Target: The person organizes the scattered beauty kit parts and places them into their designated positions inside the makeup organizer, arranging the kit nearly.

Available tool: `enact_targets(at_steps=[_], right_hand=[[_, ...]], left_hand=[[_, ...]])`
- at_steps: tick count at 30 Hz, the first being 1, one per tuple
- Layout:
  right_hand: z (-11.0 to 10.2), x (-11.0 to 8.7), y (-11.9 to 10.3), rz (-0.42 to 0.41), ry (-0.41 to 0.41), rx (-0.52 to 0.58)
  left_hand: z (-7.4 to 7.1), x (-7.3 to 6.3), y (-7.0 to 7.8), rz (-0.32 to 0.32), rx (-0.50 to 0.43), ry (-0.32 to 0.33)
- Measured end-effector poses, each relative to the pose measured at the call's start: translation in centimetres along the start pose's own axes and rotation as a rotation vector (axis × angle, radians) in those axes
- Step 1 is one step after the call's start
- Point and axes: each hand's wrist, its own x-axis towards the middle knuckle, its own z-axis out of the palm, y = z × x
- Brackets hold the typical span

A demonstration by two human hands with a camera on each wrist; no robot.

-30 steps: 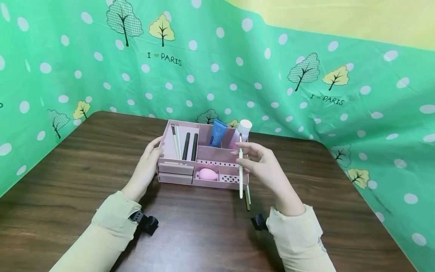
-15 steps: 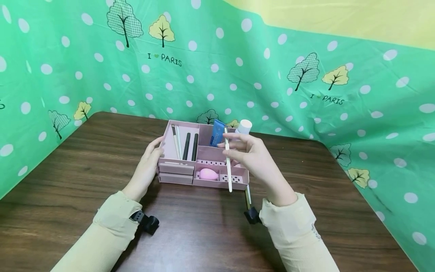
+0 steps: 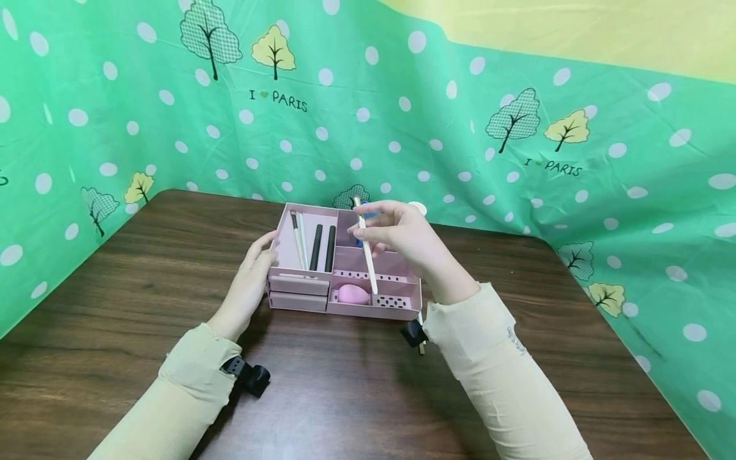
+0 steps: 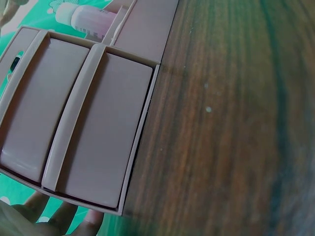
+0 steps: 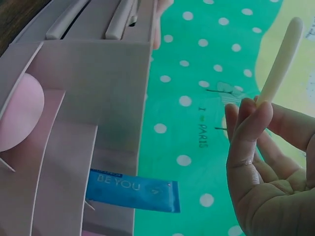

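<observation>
My right hand point(image 3: 411, 239) pinches a white-handled makeup brush point(image 3: 369, 265) between thumb and fingers, above the right part of a pink desktop organizer point(image 3: 374, 310). The right wrist view shows the rounded handle end rising from the fingertips. On the organizer's left side wall rests my left hand point(image 3: 247, 281), its fingers lying against the outside. In the open left compartment lie a brush point(image 3: 298, 237), a pale stick and two black pens point(image 3: 316, 248). A pink makeup sponge point(image 3: 352, 294) sits in a front compartment. Behind the right hand, a blue tube point(image 5: 135, 191) is mostly hidden in the head view.
A white-capped bottle point(image 4: 91, 19) stands in the organizer's back right compartment. Two drawers point(image 3: 298, 294) form its lower left front. Thin sticks point(image 3: 421, 348) lie on the dark wood table point(image 3: 322, 383) by its right side. A green dotted curtain point(image 3: 368, 147) hangs behind.
My right hand has moved left with the makeup brush, from the organizer's right edge to over its middle, now covering the tube and most of the bottle. The left hand stays in place.
</observation>
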Motion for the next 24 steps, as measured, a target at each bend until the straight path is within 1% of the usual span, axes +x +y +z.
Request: enact_targets(at_steps=[4,12,17,20,24], right_hand=[[0.5,1.1,-0.6,0.030,0.009,-0.005],[1.7,3.3,-1.8,0.040,-0.028,-0.052],[2.3,4.5,-2.2,0.043,-0.023,-0.081],[2.6,5.2,-2.2,0.045,-0.020,-0.125],[3.3,6.2,-1.7,0.070,-0.019,-0.205]], left_hand=[[0.0,0.0,0.0,-0.001,-0.002,0.003],[0.1,0.1,-0.1,-0.005,-0.004,0.010],[0.1,0.1,-0.2,0.001,0.010,0.014],[0.1,0.2,-0.2,0.004,0.016,0.017],[0.1,0.2,-0.2,0.007,0.011,0.019]])
